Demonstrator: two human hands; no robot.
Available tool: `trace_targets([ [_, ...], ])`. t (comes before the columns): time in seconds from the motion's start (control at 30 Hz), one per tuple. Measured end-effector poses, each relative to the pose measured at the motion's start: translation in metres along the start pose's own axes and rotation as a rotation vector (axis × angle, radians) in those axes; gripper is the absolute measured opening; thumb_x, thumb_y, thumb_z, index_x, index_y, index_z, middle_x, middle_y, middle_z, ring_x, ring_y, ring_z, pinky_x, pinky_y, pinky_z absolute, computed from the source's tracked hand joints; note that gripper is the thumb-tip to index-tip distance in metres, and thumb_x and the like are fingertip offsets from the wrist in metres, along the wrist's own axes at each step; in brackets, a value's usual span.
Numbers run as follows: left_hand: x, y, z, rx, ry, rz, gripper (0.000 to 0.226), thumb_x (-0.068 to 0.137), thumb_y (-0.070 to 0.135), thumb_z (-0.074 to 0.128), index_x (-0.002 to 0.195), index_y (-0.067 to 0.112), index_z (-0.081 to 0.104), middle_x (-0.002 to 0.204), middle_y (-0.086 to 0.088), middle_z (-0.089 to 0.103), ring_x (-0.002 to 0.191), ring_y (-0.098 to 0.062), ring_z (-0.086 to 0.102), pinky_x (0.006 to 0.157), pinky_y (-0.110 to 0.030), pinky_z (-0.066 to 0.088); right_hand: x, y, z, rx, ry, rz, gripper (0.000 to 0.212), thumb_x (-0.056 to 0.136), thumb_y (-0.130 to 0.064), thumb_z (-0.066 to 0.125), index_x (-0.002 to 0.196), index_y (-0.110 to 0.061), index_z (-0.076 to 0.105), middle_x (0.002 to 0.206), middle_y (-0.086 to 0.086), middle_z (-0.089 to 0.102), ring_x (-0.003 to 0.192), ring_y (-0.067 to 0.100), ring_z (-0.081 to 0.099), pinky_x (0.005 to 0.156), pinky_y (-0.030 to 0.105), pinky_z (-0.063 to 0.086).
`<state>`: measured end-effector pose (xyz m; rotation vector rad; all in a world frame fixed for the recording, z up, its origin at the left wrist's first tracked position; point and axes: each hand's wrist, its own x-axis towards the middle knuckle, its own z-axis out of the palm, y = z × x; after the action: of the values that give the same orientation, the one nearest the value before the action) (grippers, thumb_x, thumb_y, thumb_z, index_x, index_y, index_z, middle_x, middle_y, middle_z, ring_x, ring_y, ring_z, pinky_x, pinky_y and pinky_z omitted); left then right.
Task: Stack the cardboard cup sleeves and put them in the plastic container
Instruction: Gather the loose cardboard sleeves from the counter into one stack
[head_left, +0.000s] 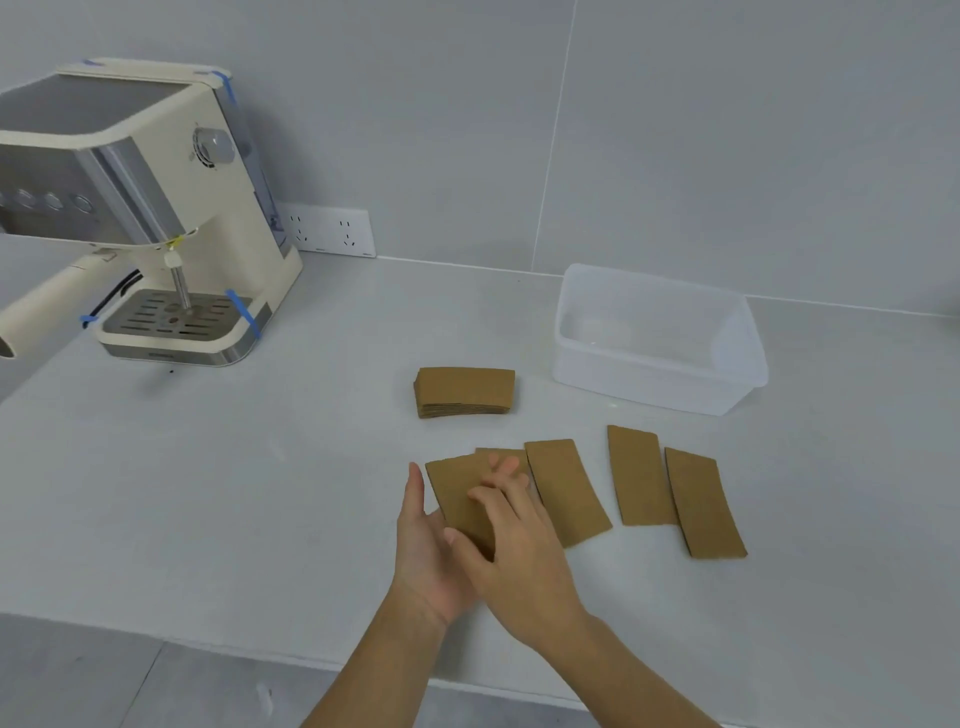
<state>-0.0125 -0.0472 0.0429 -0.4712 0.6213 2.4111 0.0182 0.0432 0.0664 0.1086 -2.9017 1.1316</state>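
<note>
Two hands (467, 540), five loose sleeves (569, 491), one stack (466, 391), one container (658, 338).

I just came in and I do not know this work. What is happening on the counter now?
A person is gathering flat cardboard cup sleeves. Both hands, the left hand and the right hand, are on one sleeve at the near part of the counter. A neat stack of sleeves already lies further back. Three more loose sleeves lie to the right. The plastic container is empty. A coffee machine stands at the left.
</note>
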Motion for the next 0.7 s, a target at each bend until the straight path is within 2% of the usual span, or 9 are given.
trace_targets([
  [0.1,0.000,0.002,-0.001,0.002,-0.013,0.030,0.088,0.079,0.075,0.029,0.127,0.007,0.057,0.135,-0.008,0.057,0.121,-0.023,0.056,0.112,-0.041,0.028,0.000,0.001,0.007,-0.009,-0.006,-0.018,0.070,0.074,-0.056,0.026,0.121,-0.012,0.055,0.134,0.000,0.049,0.123,0.016,0.044,0.106,0.035,0.037],
  [0.2,0.000,0.005,-0.001,-0.014,-0.010,0.014,0.091,0.076,0.076,0.033,0.129,0.005,0.054,0.134,-0.009,0.058,0.120,-0.023,0.056,0.107,-0.039,0.034,0.003,0.001,0.012,-0.074,0.027,-0.067,0.060,0.078,-0.051,0.034,0.112,-0.012,0.062,0.126,0.003,0.059,0.116,0.020,0.053,0.099,0.026,0.032],
  [0.27,-0.001,0.008,-0.002,-0.027,0.007,0.012,0.088,0.076,0.074,0.038,0.129,0.006,0.054,0.133,-0.010,0.058,0.120,-0.023,0.057,0.102,-0.039,0.038,0.006,-0.001,0.012,-0.099,0.010,-0.111,0.061,0.077,-0.053,0.033,0.112,-0.013,0.062,0.126,0.002,0.060,0.118,0.018,0.052,0.098,0.023,0.025],
  [0.33,-0.002,0.011,-0.003,-0.049,0.027,0.013,0.082,0.076,0.071,0.042,0.128,0.009,0.056,0.132,-0.010,0.059,0.118,-0.024,0.058,0.098,-0.040,0.041,0.011,-0.002,0.008,-0.088,-0.104,-0.117,0.067,0.075,-0.057,0.025,0.116,-0.015,0.058,0.129,-0.002,0.056,0.120,0.013,0.047,0.101,0.019,0.022],
  [0.4,-0.003,0.015,-0.008,-0.068,0.044,0.009,0.076,0.077,0.069,0.044,0.125,0.012,0.059,0.130,-0.009,0.061,0.115,-0.027,0.060,0.094,-0.043,0.046,0.017,0.001,0.005,-0.053,-0.098,-0.114,0.058,0.079,-0.057,0.027,0.107,-0.018,0.059,0.114,-0.004,0.061,0.104,0.010,0.052,0.096,0.024,0.037],
  [0.47,-0.005,0.021,-0.013,-0.098,0.063,0.027,0.072,0.078,0.065,0.048,0.124,0.012,0.059,0.127,-0.012,0.062,0.114,-0.030,0.061,0.092,-0.045,0.049,0.024,0.006,0.002,-0.034,0.003,-0.055,0.038,0.086,-0.049,0.038,0.098,-0.020,0.059,0.095,-0.004,0.062,0.086,0.011,0.054,0.082,0.030,0.047],
  [0.53,-0.006,0.026,-0.020,-0.143,0.081,0.063,0.071,0.077,0.059,0.053,0.127,0.008,0.056,0.126,-0.015,0.062,0.116,-0.031,0.059,0.098,-0.047,0.046,0.029,0.012,0.000,-0.080,0.104,0.011,0.027,0.091,-0.038,0.045,0.100,-0.016,0.060,0.098,0.001,0.063,0.089,0.016,0.056,0.081,0.033,0.047],
  [0.57,-0.006,0.029,-0.024,-0.158,0.091,0.084,0.071,0.077,0.057,0.054,0.127,0.007,0.055,0.126,-0.016,0.062,0.116,-0.031,0.059,0.099,-0.048,0.046,0.031,0.014,-0.001,-0.140,0.131,0.044,0.029,0.092,-0.036,0.046,0.105,-0.013,0.058,0.104,0.003,0.063,0.094,0.019,0.056,0.084,0.033,0.047],
  [0.7,-0.007,0.038,-0.034,-0.192,0.107,0.127,0.068,0.079,0.056,0.052,0.125,0.006,0.056,0.123,-0.017,0.064,0.111,-0.031,0.062,0.090,-0.054,0.049,0.033,0.023,0.003,-0.420,-0.006,0.167,0.042,0.091,-0.049,0.040,0.112,-0.014,0.048,0.114,0.005,0.057,0.103,0.023,0.053,0.088,0.032,0.040],
])
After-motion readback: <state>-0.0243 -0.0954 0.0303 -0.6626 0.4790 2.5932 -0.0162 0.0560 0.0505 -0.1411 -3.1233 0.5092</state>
